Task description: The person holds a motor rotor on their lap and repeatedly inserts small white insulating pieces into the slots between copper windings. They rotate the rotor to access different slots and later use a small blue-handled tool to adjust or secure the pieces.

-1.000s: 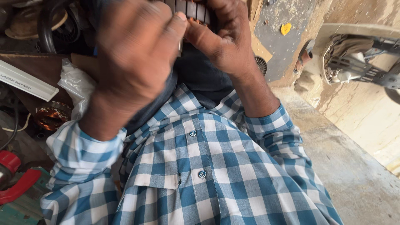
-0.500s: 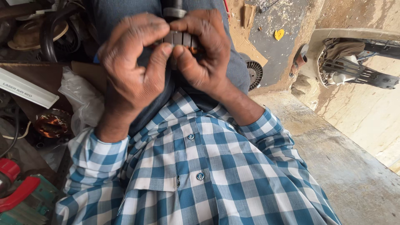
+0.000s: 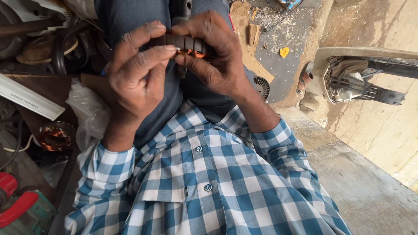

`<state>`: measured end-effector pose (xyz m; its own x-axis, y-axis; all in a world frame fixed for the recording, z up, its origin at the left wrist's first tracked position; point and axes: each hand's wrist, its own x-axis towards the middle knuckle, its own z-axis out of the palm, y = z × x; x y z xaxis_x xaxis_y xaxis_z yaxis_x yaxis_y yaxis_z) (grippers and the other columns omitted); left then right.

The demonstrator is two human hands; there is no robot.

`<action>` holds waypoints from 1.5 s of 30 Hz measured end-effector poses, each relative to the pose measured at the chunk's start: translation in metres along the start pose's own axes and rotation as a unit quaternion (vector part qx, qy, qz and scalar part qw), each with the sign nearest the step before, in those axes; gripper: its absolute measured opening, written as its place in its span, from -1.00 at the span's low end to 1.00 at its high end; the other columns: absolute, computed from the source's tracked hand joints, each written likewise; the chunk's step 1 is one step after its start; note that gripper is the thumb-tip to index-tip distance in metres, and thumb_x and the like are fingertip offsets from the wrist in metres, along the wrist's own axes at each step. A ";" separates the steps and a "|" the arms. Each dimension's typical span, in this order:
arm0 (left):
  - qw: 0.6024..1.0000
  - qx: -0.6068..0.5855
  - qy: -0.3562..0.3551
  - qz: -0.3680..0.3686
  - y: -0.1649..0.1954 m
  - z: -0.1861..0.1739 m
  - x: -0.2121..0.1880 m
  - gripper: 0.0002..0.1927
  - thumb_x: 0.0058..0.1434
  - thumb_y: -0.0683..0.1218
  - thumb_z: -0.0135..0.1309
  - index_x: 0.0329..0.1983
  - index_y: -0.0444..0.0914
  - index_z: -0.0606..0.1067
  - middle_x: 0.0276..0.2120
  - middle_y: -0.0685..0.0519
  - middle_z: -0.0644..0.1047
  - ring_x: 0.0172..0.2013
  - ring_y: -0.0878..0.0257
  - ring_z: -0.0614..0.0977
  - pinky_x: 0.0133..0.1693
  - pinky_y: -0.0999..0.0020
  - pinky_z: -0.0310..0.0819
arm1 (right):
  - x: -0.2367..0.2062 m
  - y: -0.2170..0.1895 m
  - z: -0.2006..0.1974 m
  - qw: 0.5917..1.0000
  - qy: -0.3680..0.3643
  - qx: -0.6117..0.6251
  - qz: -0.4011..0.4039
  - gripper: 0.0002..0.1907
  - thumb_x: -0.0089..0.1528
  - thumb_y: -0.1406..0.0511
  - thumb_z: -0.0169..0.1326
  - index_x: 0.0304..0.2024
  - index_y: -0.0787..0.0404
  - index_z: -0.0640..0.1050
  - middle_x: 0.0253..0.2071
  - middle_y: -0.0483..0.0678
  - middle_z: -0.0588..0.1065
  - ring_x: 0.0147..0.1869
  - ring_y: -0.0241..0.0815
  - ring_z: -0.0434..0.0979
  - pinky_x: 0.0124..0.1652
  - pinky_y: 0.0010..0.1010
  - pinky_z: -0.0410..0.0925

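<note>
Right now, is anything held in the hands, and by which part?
Yes: a small dark ribbed motor part with copper windings, gripped at its right end by the right hand; the left hand pinches its left side.

Slotted metal part (image 3: 185,42) mostly behind hands

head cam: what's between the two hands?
A dark ribbed motor part with orange windings. The left hand pinches its near side, the right hand wraps its far side. Only the head view shows this.
</note>
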<state>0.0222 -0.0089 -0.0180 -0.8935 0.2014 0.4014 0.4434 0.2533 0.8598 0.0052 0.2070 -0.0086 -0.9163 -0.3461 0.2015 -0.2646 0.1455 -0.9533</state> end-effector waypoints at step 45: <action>0.997 0.032 -0.058 0.034 -0.022 0.003 0.030 -0.88 0.43 -0.32 0.21 -0.09 -0.24 0.59 0.13 -0.06 0.54 0.14 0.07 0.59 0.10 0.26 0.66 | -0.011 0.011 0.022 0.978 0.167 -0.108 -0.056 -0.73 0.22 0.60 0.18 -0.07 0.29 0.60 0.34 0.09 0.34 0.50 0.05 0.30 0.39 -0.15 0.37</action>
<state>-0.0145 -0.0055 -0.0254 -0.8482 0.3278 0.4161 0.5102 0.2943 0.8081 0.0187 0.1920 -0.0257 -0.9155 -0.0535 0.3988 -0.3933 0.3281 -0.8589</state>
